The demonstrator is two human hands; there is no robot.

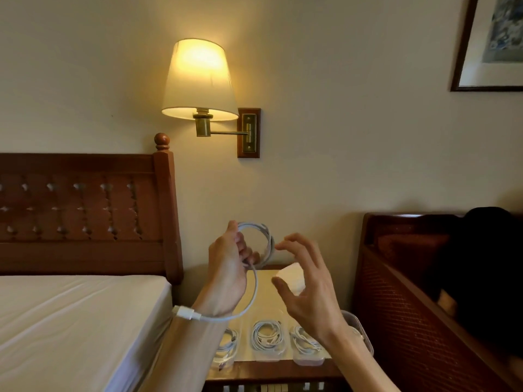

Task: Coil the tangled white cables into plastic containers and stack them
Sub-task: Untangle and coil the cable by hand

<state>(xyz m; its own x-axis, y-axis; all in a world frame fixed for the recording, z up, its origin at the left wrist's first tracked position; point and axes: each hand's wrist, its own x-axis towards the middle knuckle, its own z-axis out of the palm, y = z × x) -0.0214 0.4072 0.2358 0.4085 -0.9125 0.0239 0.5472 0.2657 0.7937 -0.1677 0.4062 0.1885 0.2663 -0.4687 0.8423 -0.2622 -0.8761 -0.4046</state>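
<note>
Left hand point(226, 267) gripping coiled white cable point(264, 239) above tabletop point(264, 281), plug end point(185, 312) draped over wrist. Right hand point(308, 287) beside coil, fingers point(294, 241) spread, holding nothing. Three filled plastic containers point(267, 339) below.

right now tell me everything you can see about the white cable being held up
The white cable is a thin, smooth, rubbery-looking cord, partly wound into a few round loops held upright in front of the wall. The left hand grips the loops at their left side, its fingers curled round them. A loose tail curves down from the hand, passes under the left wrist and ends in a chunky white connector by the forearm. The right hand hovers spread beside the coil, not clearly touching it.
</note>
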